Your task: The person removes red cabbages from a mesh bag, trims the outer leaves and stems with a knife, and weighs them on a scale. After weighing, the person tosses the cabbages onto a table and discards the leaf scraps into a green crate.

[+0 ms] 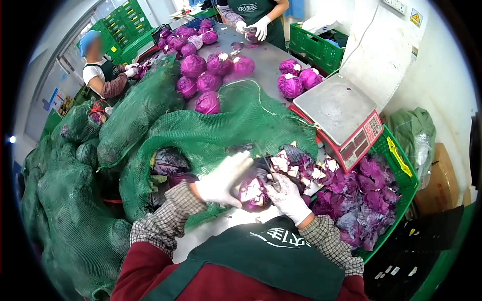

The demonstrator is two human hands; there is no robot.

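A red cabbage (253,194) with pale cut patches sits in front of me, between my two gloved hands. My left hand (223,179) is at its left side, fingers stretched out and slightly blurred. On the right, my right hand (290,199) is closed round what looks like a knife (267,163), its thin dark blade pointing up and away; the handle is mostly hidden. Cut cabbage pieces and leaves (296,164) lie just beyond that hand. The green mesh sack (201,133) spreads open behind, with darker cabbages (170,163) showing at its mouth.
A red scale (331,110) stands to the right, above a green crate (409,188) full of purple leaves (359,200). Filled mesh sacks (75,215) crowd the left. Peeled cabbages (208,83) lie along the metal table (266,60). Two co-workers (103,70) handle cabbages farther off.
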